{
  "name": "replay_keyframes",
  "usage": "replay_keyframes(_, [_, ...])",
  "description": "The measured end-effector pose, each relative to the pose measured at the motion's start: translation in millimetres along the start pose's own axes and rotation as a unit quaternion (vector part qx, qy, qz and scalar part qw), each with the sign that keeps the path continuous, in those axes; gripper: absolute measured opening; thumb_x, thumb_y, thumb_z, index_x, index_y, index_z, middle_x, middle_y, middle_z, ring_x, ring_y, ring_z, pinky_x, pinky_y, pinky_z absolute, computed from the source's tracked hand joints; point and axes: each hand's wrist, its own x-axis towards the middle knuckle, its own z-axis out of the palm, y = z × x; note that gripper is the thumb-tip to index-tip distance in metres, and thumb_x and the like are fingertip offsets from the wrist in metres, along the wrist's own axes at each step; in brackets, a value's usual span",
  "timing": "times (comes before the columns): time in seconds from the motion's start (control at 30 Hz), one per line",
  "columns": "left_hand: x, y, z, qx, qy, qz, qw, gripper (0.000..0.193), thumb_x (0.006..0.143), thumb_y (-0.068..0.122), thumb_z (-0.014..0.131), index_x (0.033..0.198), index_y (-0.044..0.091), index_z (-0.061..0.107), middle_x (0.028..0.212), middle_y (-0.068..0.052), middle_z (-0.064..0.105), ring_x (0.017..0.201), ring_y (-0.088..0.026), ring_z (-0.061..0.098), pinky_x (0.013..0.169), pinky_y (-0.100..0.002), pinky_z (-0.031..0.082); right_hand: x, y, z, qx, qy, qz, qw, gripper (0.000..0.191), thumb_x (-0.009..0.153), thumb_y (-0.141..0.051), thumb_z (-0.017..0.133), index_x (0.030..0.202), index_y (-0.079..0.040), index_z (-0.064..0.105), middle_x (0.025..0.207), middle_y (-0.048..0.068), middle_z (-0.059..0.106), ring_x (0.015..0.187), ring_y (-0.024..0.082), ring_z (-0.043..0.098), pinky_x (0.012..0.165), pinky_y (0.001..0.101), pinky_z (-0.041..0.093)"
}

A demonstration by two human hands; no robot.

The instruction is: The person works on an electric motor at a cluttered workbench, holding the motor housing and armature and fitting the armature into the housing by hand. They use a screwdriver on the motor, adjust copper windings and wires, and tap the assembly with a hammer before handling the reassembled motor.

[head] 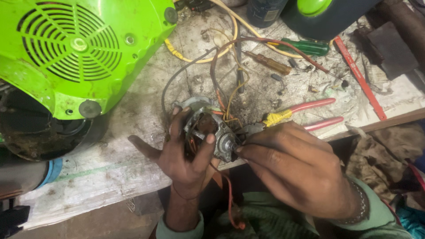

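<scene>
A dirty, paper-covered table (133, 146) filled most of the frame. At the upper left lay a large bright green plastic housing (79, 48) with a round vent grille, and under it a dark, grimy round casing (40, 137). At the top right sat a dark container with a green lid (318, 13).

Low in the centre of the frame, my left hand (181, 155) cupped a small electric motor (208, 130), its fingers wrapped around the metal frame from the left and the thumb pressed on its front. My right hand (296, 172) came in from the lower right, clenched round the jaw end of pliers with red handles (316, 113), its fingertips pinching at the motor's shaft end. The handles stuck out toward the right, with yellow tape near the joint.

Brown, red and yellow wires (221, 84) ran from the motor up the middle of the frame. Near the top lay a green-handled screwdriver (305, 46), an amber-handled screwdriver (268, 63) and a red flat tool (361, 77).
</scene>
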Motion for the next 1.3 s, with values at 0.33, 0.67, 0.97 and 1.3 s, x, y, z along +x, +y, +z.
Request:
replay_keyframes(0.33, [5, 5, -2, 0.004, 0.006, -0.001, 1.0, 0.028, 0.106, 0.024, 0.072, 0.123, 0.037, 0.055, 0.13, -0.022, 0.07, 0.126, -0.037, 0.069, 0.125, -0.064, -0.006, -4, 3, 3, -0.023, 0.016, 0.024, 0.999, 0.029, 0.075, -0.001, 0.084, 0.1, 0.003, 0.071, 0.095, 0.013, 0.07, 0.084, 0.023, 0.07, 0.07, 0.0327, 0.056])
replay_keyframes(0.67, [3, 5, -1, -0.009, 0.008, 0.0, 1.0, 0.04, 0.109, 0.02, 0.069, 0.137, 0.038, 0.046, 0.126, -0.02, 0.073, 0.112, -0.021, 0.074, 0.126, -0.068, -0.006, -5, 7, 6, 0.0, 0.022, 0.042, 0.999, 0.028, 0.076, -0.005, 0.086, 0.099, 0.003, 0.07, 0.094, 0.012, 0.071, 0.082, 0.021, 0.072, 0.068, 0.0308, 0.056])
replay_keyframes(0.97, [1, 2, 7, 0.005, 0.028, 0.01, 1.0, 0.041, 0.108, 0.023, 0.072, 0.136, 0.037, 0.046, 0.113, -0.011, 0.073, 0.104, -0.017, 0.073, 0.124, -0.072, -0.003, -8, 10, 7, 0.009, 0.026, 0.055, 0.998, 0.028, 0.077, -0.006, 0.085, 0.1, 0.001, 0.071, 0.095, 0.011, 0.072, 0.082, 0.019, 0.073, 0.068, 0.0289, 0.057])
replay_keyframes(1.3, [1, 3, 7, 0.023, 0.024, 0.019, 0.999, 0.043, 0.11, 0.026, 0.07, 0.142, 0.038, 0.043, 0.113, -0.011, 0.074, 0.118, -0.024, 0.073, 0.125, -0.068, -0.006, -5, 5, 7, -0.03, 0.05, 0.035, 0.998, 0.022, 0.077, -0.001, 0.081, 0.097, 0.002, 0.072, 0.091, 0.013, 0.072, 0.078, 0.019, 0.07, 0.064, 0.0283, 0.055])
